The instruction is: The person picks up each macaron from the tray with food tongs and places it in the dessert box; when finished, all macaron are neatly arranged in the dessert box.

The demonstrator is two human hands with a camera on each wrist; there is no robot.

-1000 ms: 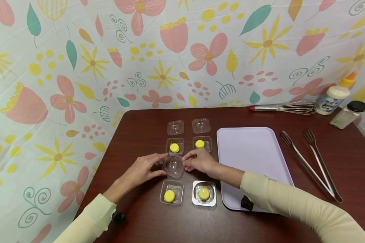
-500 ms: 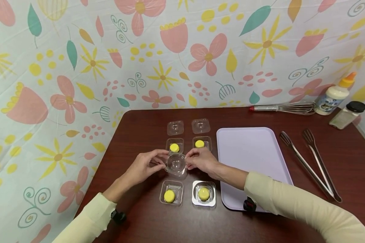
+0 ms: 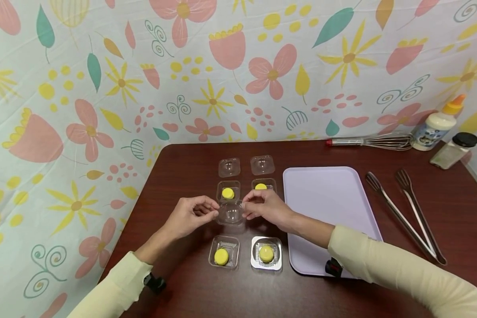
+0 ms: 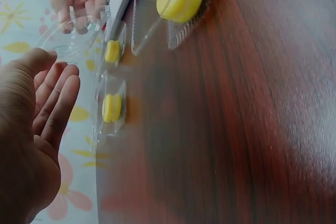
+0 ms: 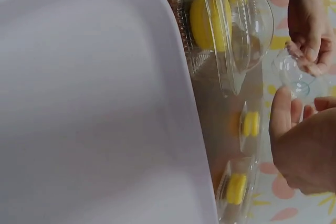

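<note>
Both hands pinch a clear domed plastic lid (image 3: 230, 213) by opposite edges, raised above the table. My left hand (image 3: 191, 216) grips its left edge between thumb and fingers; my right hand (image 3: 268, 209) grips its right edge. Nearer me stands a clear square container (image 3: 225, 240) with a yellow macaron (image 3: 221, 256) in it. Beside it a shiny-rimmed container (image 3: 278, 264) holds another yellow macaron (image 3: 266, 254); a clear dome (image 5: 262, 22) stands over it in the right wrist view. Behind the held lid, two more containers hold a macaron (image 3: 228, 193) each, the right one partly hidden by my right hand.
Two clear lids (image 3: 229, 167) lie at the back of the dark table (image 3: 183, 172). A lilac tray (image 3: 326, 194) sits to the right, under my right forearm. Beyond it are tongs (image 3: 415, 221), a whisk (image 3: 373, 141), a squeeze bottle (image 3: 431, 130) and a black-capped jar (image 3: 453, 152).
The held lid has tilted and shifted slightly away from me, turning its near edge level. My right hand has moved a little up and right; the containers have stayed put.
</note>
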